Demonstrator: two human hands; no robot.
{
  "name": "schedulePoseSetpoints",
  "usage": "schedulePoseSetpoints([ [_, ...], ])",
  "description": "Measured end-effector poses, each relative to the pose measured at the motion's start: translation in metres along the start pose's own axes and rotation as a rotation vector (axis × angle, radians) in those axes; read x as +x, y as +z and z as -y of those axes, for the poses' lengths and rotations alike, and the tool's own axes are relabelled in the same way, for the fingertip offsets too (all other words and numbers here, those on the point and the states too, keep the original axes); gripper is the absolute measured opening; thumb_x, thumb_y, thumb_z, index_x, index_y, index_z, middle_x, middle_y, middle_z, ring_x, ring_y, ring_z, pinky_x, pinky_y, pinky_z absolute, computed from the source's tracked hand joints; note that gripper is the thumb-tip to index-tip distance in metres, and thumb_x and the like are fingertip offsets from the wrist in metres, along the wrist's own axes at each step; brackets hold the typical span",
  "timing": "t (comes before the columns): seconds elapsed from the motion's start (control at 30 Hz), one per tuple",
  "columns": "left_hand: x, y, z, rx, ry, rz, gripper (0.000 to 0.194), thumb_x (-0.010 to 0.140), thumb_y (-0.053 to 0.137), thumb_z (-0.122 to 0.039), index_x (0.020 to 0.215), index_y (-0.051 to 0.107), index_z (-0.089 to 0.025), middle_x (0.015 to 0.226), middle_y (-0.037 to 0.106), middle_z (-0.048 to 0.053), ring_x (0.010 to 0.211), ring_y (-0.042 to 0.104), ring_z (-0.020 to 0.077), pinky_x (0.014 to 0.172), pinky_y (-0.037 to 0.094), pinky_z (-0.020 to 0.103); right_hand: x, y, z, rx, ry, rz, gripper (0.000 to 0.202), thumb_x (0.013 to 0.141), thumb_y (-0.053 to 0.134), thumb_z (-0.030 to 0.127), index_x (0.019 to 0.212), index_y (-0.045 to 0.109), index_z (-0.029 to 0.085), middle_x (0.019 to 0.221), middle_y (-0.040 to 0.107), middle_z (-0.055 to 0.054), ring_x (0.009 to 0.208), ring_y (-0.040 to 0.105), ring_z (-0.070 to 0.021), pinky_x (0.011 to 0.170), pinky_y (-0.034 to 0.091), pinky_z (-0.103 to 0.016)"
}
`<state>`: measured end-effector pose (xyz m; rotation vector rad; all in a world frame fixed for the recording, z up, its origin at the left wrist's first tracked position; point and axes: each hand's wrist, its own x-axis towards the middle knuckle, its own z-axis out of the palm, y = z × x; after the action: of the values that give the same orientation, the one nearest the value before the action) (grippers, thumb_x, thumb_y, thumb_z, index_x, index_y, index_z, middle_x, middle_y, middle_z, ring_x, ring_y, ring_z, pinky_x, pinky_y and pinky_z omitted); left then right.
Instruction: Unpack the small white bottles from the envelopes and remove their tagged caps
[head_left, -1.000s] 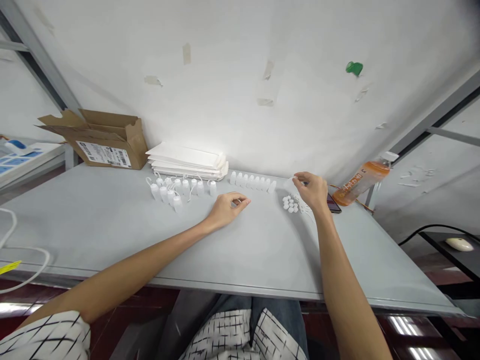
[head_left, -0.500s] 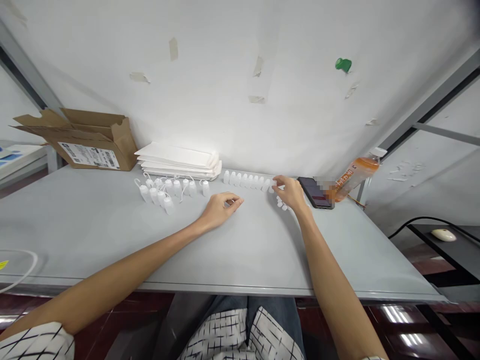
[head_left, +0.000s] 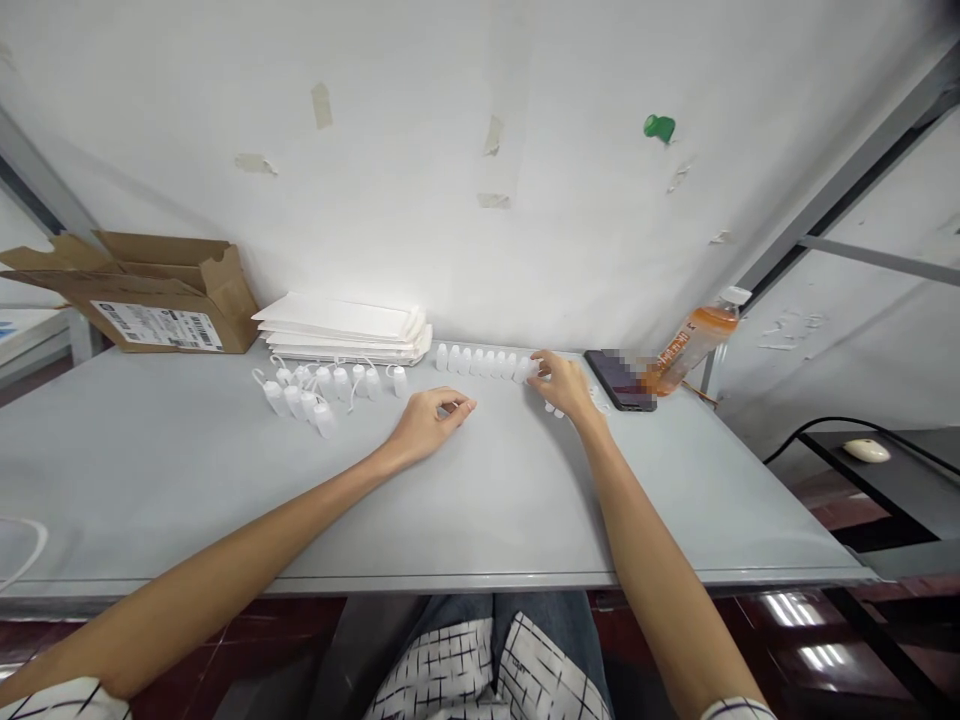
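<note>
My right hand (head_left: 561,384) is at the right end of a row of small white plastic bottles (head_left: 478,361). Its thumb and fingers close around the last small white bottle (head_left: 531,370), which they partly hide. Small white pieces (head_left: 554,410) lie under and beside this hand, partly covered by it. My left hand (head_left: 433,422) rests on the table with fingers curled and thumb and fingertips together; nothing shows in it. To its left stands a group of white bottles with looped straps (head_left: 308,404), several of them upright.
A stack of white sheets (head_left: 337,325) lies against the wall, beside an open cardboard box (head_left: 172,300). On the right are a phone (head_left: 619,380) and a leaning bottle of orange drink (head_left: 694,345). A computer mouse (head_left: 867,450) sits on a dark surface beyond the grey table (head_left: 465,520).
The whole view has shifted slightly, so everything appears further left. My right hand stays at the row's right end, its fingers around a bottle. The left hand keeps its curled pose.
</note>
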<state>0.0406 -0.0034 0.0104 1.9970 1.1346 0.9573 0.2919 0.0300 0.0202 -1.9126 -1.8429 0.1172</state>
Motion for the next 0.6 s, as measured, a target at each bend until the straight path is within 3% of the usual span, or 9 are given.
schedulePoseSetpoints([
  [0.2, 0.000, 0.000, 0.001, 0.024, 0.023, 0.008, 0.028, 0.087, 0.055, -0.040, 0.081, 0.071, -0.017, 0.080, 0.071, 0.003, 0.065, 0.061, 0.0141, 0.062, 0.048, 0.025, -0.001, 0.003, -0.003, -0.050, -0.004, -0.006, 0.050, 0.078, 0.063, 0.023, 0.128, 0.057, 0.023, 0.108, 0.071, -0.007, 0.100, 0.064, -0.0274, 0.075, 0.045, -0.033],
  [0.4, -0.002, -0.001, -0.001, 0.020, 0.098, -0.003, 0.025, 0.088, 0.053, -0.034, 0.083, 0.071, -0.017, 0.087, 0.072, 0.005, 0.071, 0.064, 0.0149, 0.058, 0.047, 0.024, -0.001, 0.003, -0.005, 0.002, -0.048, -0.029, 0.057, 0.078, 0.067, 0.026, 0.132, 0.053, 0.022, 0.117, 0.067, -0.011, 0.111, 0.059, -0.0303, 0.085, 0.047, -0.039],
  [0.6, -0.001, -0.014, -0.005, 0.124, 0.336, -0.186, 0.023, 0.092, 0.051, -0.029, 0.081, 0.068, -0.017, 0.084, 0.070, 0.003, 0.068, 0.061, 0.0116, 0.056, 0.046, 0.021, -0.001, 0.001, -0.004, 0.018, -0.128, -0.171, 0.058, 0.076, 0.072, 0.033, 0.130, 0.056, 0.018, 0.123, 0.062, -0.015, 0.118, 0.053, -0.0328, 0.098, 0.042, -0.047],
])
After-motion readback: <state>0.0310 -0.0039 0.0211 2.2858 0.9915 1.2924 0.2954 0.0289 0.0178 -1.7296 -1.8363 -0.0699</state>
